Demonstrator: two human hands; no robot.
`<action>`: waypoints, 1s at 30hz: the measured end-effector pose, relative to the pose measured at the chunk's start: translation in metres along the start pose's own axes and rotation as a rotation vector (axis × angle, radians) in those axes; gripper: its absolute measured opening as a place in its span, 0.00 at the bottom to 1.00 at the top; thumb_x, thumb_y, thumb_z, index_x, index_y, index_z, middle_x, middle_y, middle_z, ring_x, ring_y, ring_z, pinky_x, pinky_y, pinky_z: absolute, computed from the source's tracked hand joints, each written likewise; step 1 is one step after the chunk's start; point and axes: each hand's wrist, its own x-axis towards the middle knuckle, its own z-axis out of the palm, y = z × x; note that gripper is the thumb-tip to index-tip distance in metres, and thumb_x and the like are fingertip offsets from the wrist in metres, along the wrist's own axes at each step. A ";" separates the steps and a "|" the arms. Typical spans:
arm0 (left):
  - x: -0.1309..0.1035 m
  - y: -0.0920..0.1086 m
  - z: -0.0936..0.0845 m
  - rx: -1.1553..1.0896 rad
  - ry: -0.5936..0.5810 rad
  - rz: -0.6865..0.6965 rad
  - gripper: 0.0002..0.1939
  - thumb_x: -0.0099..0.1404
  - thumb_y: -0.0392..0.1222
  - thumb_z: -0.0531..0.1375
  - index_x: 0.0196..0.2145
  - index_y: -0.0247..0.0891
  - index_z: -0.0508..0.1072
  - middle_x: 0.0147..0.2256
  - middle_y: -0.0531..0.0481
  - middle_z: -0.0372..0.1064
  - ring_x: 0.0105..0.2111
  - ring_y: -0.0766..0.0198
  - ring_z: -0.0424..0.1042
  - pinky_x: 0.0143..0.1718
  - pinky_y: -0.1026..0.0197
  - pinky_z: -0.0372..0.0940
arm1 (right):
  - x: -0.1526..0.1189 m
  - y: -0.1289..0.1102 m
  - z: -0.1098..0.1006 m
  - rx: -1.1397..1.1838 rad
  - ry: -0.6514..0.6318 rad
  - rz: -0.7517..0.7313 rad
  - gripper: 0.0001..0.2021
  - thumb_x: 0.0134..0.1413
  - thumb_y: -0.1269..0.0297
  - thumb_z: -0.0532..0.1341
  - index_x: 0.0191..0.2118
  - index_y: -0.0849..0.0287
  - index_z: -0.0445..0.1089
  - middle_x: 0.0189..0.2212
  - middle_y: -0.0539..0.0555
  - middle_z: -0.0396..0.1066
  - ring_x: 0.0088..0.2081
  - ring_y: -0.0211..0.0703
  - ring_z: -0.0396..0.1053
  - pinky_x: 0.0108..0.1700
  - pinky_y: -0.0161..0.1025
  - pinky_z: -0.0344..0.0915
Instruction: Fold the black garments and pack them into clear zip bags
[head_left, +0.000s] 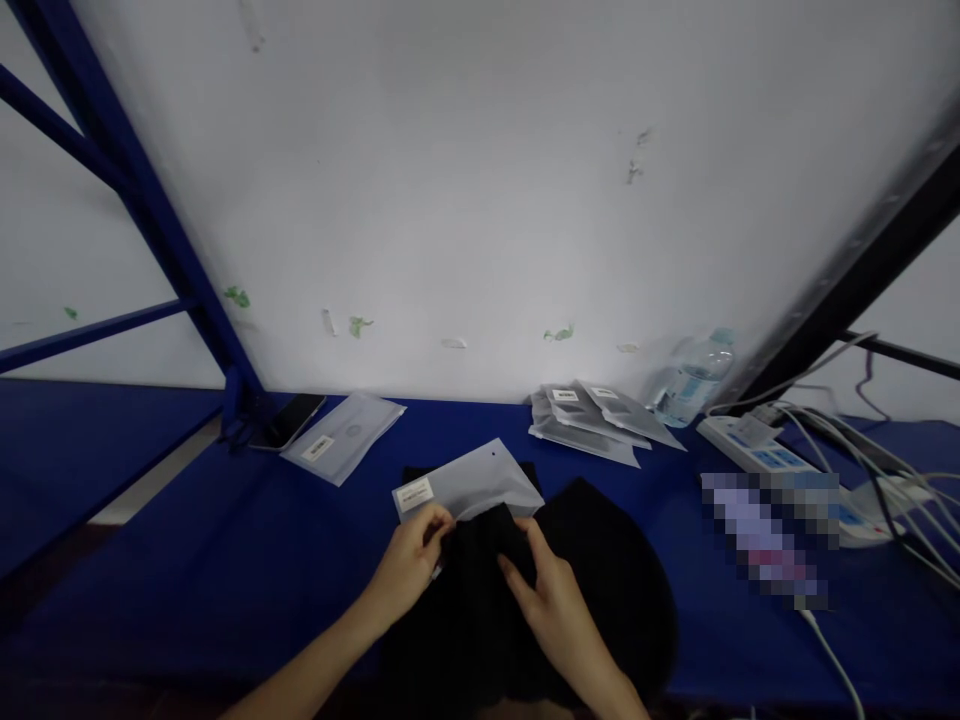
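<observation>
My left hand (411, 560) pinches the near edge of a frosted plastic bag (480, 476) with a white barcode label at its left end. My right hand (559, 595) grips folded black cloth (476, 610), thumb and fingers closed on it at the mouth of the bag. The cloth's upper end meets the bag's near edge; how much of it is inside, I cannot tell. Beside my right hand lies another black cloth piece (619, 580) with a rounded outline, resembling a cap. More dark cloth shows under the bag.
On the blue table (247, 560) lie a black phone (294, 420), a flat labelled bag (345, 435) and several stacked bags (589, 425). A water bottle (694, 380) leans by the wall. A power strip (780, 465) with tangled cables and a pixelated object (761, 535) lie right.
</observation>
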 end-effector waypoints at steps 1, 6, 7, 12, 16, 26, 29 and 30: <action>-0.001 0.002 0.001 0.033 0.046 0.010 0.10 0.67 0.44 0.50 0.30 0.41 0.65 0.26 0.54 0.66 0.27 0.62 0.67 0.30 0.62 0.61 | 0.000 0.000 0.001 -0.042 -0.003 -0.018 0.13 0.60 0.66 0.54 0.51 0.55 0.62 0.40 0.54 0.74 0.39 0.43 0.74 0.43 0.38 0.69; -0.016 0.007 0.006 0.334 0.214 0.324 0.09 0.71 0.38 0.47 0.35 0.41 0.65 0.32 0.51 0.66 0.31 0.62 0.68 0.34 0.60 0.64 | 0.002 -0.005 0.015 -0.505 -0.017 0.009 0.23 0.55 0.78 0.49 0.56 0.59 0.60 0.37 0.58 0.75 0.35 0.48 0.76 0.36 0.39 0.69; -0.018 0.005 0.008 0.408 0.206 0.416 0.09 0.71 0.36 0.47 0.37 0.41 0.66 0.32 0.50 0.67 0.32 0.61 0.69 0.35 0.60 0.64 | 0.003 -0.007 0.017 -0.616 -0.012 0.032 0.23 0.53 0.80 0.48 0.55 0.62 0.62 0.37 0.61 0.75 0.35 0.50 0.76 0.36 0.40 0.69; -0.024 -0.006 0.009 0.701 0.071 0.678 0.13 0.70 0.29 0.46 0.45 0.37 0.66 0.36 0.44 0.69 0.37 0.57 0.70 0.39 0.55 0.66 | 0.017 -0.011 0.012 -0.512 0.094 0.123 0.12 0.53 0.74 0.55 0.42 0.63 0.71 0.32 0.61 0.77 0.34 0.54 0.76 0.36 0.42 0.69; -0.022 0.000 0.006 0.690 -0.012 0.572 0.12 0.72 0.31 0.44 0.41 0.38 0.65 0.35 0.46 0.68 0.35 0.59 0.70 0.37 0.56 0.67 | 0.023 -0.004 0.000 0.206 0.168 0.291 0.14 0.53 0.56 0.61 0.41 0.61 0.73 0.35 0.58 0.77 0.39 0.54 0.75 0.38 0.43 0.70; -0.016 0.015 0.010 0.508 -0.014 0.367 0.09 0.71 0.34 0.45 0.38 0.43 0.63 0.36 0.50 0.66 0.34 0.61 0.70 0.36 0.60 0.65 | -0.004 0.002 0.012 0.274 0.167 0.332 0.18 0.46 0.48 0.66 0.33 0.60 0.70 0.24 0.52 0.74 0.25 0.46 0.73 0.25 0.37 0.67; -0.015 0.019 0.009 0.516 -0.020 0.392 0.09 0.71 0.34 0.45 0.38 0.42 0.63 0.36 0.50 0.66 0.34 0.61 0.69 0.35 0.59 0.65 | 0.002 0.007 0.019 0.226 0.187 0.433 0.18 0.45 0.49 0.66 0.25 0.57 0.61 0.10 0.44 0.61 0.12 0.35 0.58 0.15 0.32 0.53; -0.015 0.021 0.008 0.524 -0.028 0.413 0.10 0.71 0.33 0.45 0.39 0.42 0.63 0.35 0.50 0.66 0.34 0.61 0.69 0.35 0.59 0.64 | 0.006 0.008 0.022 0.307 0.205 0.463 0.19 0.46 0.49 0.66 0.25 0.57 0.60 0.10 0.42 0.60 0.11 0.33 0.56 0.14 0.31 0.51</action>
